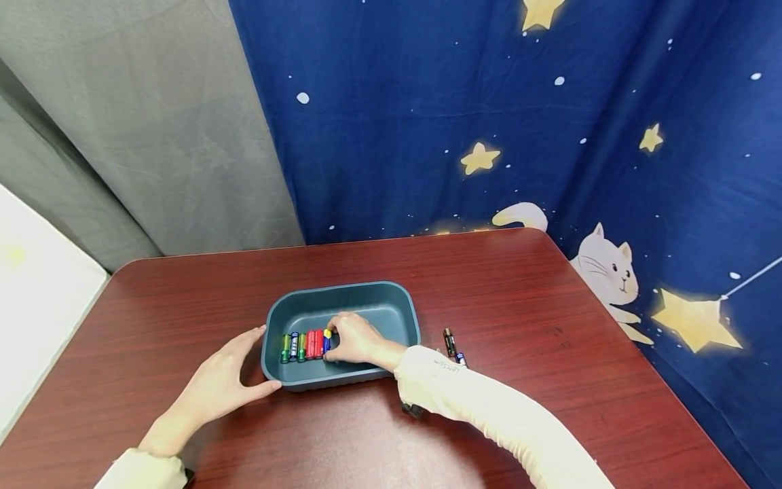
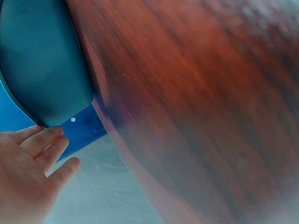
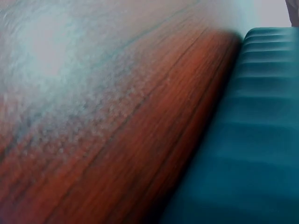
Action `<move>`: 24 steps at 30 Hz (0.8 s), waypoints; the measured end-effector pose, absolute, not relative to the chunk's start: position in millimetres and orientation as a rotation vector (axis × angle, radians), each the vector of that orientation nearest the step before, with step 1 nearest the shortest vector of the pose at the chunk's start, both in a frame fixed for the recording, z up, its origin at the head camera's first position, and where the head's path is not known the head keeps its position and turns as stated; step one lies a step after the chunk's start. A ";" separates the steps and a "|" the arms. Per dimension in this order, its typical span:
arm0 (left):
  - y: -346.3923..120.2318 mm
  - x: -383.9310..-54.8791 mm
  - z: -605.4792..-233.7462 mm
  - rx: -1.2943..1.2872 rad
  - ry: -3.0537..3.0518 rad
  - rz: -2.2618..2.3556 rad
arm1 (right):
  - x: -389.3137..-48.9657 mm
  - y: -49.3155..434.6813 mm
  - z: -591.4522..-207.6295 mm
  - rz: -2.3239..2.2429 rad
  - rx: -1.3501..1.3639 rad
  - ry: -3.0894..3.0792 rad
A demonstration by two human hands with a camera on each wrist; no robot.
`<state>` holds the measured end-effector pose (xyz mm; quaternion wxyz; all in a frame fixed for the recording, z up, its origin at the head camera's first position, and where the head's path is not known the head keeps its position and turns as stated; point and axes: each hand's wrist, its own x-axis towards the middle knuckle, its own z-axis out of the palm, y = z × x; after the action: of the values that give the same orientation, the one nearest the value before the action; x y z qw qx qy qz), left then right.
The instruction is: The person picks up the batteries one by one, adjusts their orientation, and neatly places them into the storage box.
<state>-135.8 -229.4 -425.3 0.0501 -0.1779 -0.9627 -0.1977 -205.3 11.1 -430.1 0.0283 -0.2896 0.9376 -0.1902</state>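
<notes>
A dark teal plastic tray point(image 1: 391, 318) lies on the table. Along its left part several batteries stand side by side in a row: green ones point(image 1: 285, 350), a dark blue one point(image 1: 294, 348) and red ones point(image 1: 314, 344). At the row's right end, my right hand point(image 1: 357, 339) reaches over the near rim and pinches a blue-and-yellow battery point(image 1: 327, 341) between thumb and fingers. My left hand point(image 1: 214, 388) is spread around the tray's left end, fingertips and thumb right at the rim. The left wrist view shows those extended fingers point(image 2: 46, 142); the right wrist view hides the right hand.
To the right of the tray, partly behind the right sleeve, a black battery point(image 1: 449, 341) and a blue-and-white battery point(image 1: 461, 359) lie on the reddish-brown wooden table point(image 1: 489, 285). Blue star-patterned point(image 1: 391, 136) and grey curtains point(image 1: 153, 136) hang behind the table's far edge.
</notes>
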 end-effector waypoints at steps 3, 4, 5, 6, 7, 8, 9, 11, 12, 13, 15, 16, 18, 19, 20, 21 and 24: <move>-229.3 -135.9 -425.1 -0.543 -2.938 -0.604 | -204.6 11.2 -429.9 -0.566 -0.901 2.899; -229.3 -135.9 -425.1 -0.545 -2.939 -0.604 | -204.4 11.2 -429.9 -0.561 -0.903 2.900; -229.3 -135.8 -425.0 -0.545 -2.939 -0.603 | -204.2 11.2 -429.7 -0.555 -0.901 2.900; -229.3 -135.9 -425.0 -0.544 -2.939 -0.602 | -204.0 11.3 -429.7 -0.553 -0.901 2.900; -229.4 -135.9 -425.0 -0.541 -2.938 -0.600 | -204.0 11.6 -429.5 -0.556 -0.901 2.901; -229.5 -135.9 -424.9 -0.539 -2.939 -0.598 | -204.0 12.0 -429.1 -0.564 -0.896 2.899; -229.4 -136.0 -425.1 -0.536 -2.938 -0.598 | -203.9 12.7 -428.5 -0.572 -0.890 2.897; -229.4 -136.2 -425.2 -0.537 -2.938 -0.597 | -204.3 14.4 -427.3 -0.596 -0.881 2.889; -229.4 -136.3 -425.2 -0.537 -2.938 -0.597 | -204.2 15.7 -425.9 -0.616 -0.877 2.884; -229.4 -136.4 -425.4 -0.537 -2.937 -0.597 | -204.1 17.1 -424.1 -0.641 -0.868 2.873; -229.5 -136.7 -425.6 -0.542 -2.935 -0.596 | -204.1 20.9 -420.3 -0.685 -0.858 2.854; -229.5 -136.8 -425.7 -0.543 -2.932 -0.595 | -204.4 23.0 -418.1 -0.720 -0.854 2.842; -229.4 -136.9 -426.0 -0.543 -2.925 -0.593 | -205.0 28.2 -412.1 -0.784 -0.846 2.821; -229.4 -137.0 -426.0 -0.548 -2.921 -0.593 | -206.0 31.1 -410.0 -0.815 -0.844 2.814; -229.5 -137.0 -426.1 -0.550 -2.917 -0.591 | -206.8 34.4 -407.2 -0.847 -0.843 2.809; -229.5 -136.9 -426.1 -0.553 -2.914 -0.592 | -207.8 37.6 -404.4 -0.877 -0.842 2.804; -229.9 -136.5 -425.5 -0.551 -2.916 -0.594 | -211.8 48.0 -398.0 -0.946 -0.836 2.800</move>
<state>-136.5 -229.9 -425.5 0.0575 -0.1819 -0.9619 -0.1960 -211.8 48.0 -398.0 0.0349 -0.2721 0.9111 -0.3077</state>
